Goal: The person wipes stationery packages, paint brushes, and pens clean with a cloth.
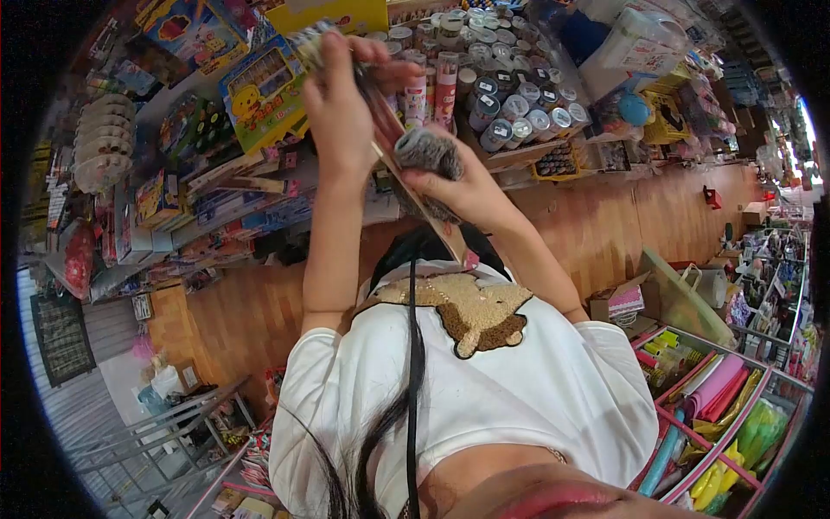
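My left hand [341,117] is raised in front of the shelf, its fingers around the upper part of a long, thin, flat package [445,233]. The package slants down toward my shirt, and we see it mostly edge-on, so its contents are hard to make out. My right hand [462,177] is closed on a grey fuzzy cloth [428,154], bunched up against the package. Part of the cloth hangs below the fingers. Behind the hands stand pink pencil tubes [445,86].
Several clear-lidded tubs [514,108] crowd the shelf ahead. Yellow boxed sets [259,95] lean to the left. Wooden flooring [596,212] runs behind the shelf. A compartment rack [718,432] with coloured rolls stands at the lower right, a metal railing [164,432] at the lower left.
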The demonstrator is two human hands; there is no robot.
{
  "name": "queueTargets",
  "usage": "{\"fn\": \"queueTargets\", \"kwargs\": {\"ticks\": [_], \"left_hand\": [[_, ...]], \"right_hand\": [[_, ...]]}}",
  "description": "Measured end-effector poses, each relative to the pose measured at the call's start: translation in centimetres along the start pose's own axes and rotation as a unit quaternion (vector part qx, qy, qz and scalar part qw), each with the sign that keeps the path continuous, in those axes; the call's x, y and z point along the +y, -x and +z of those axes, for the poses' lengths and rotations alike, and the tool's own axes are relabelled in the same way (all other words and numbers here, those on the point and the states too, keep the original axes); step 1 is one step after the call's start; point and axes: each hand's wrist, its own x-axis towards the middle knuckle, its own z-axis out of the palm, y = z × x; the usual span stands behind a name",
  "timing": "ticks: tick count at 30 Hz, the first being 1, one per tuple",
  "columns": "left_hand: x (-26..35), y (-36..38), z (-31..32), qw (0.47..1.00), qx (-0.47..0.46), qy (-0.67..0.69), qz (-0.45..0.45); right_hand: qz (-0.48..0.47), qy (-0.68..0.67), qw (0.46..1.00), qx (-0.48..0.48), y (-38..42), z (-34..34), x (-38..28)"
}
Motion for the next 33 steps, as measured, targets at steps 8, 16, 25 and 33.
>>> {"fn": "queueTargets", "kwargs": {"ticks": [8, 16, 25, 33], "left_hand": [[3.6, -3.3, -5.0, 0.988, 0.111, -0.028, 0.106], [8.3, -5.3, -10.0, 0.986, 0.081, 0.004, 0.145], [-0.4, -2.4, 0.6, 0.992, -0.013, -0.099, -0.082], [-4.8, 2.0, -2.9, 0.971, 0.026, -0.232, -0.055]], "right_hand": [[0.105, -0.084, 0.989, -0.061, 4.4, -0.9, -0.6], [0.113, 0.035, 0.986, 0.119, 7.7, -6.6, 1.9], [0.056, -0.188, 0.977, 0.077, 0.8, -0.4, -1.0], [0.018, -0.126, 0.984, 0.128, 0.4, -0.1, 0.2]]}}
